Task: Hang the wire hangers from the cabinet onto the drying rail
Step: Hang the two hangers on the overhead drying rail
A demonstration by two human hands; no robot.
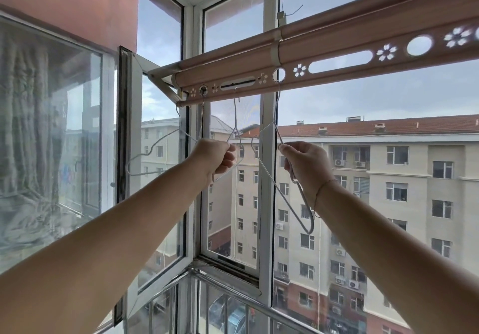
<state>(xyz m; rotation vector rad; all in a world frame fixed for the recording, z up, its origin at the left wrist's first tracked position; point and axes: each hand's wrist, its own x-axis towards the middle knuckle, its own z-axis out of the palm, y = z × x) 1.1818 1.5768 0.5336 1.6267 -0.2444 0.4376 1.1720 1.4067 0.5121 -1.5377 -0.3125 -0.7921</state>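
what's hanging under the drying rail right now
Three wire hangers hang under the rail: a free one at the far end, one held by the left hand, one by the right hand. The hands cover parts of both.

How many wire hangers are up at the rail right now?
3: leftmost hanger hangs free at the rail's end; middle hanger held by left hand; right hanger held by right hand. Thin wires overlap, so another may hide.

Left hand (pixel 216 156), right hand (pixel 307 168) each grip wire hanger under drying rail (pixel 337 48).
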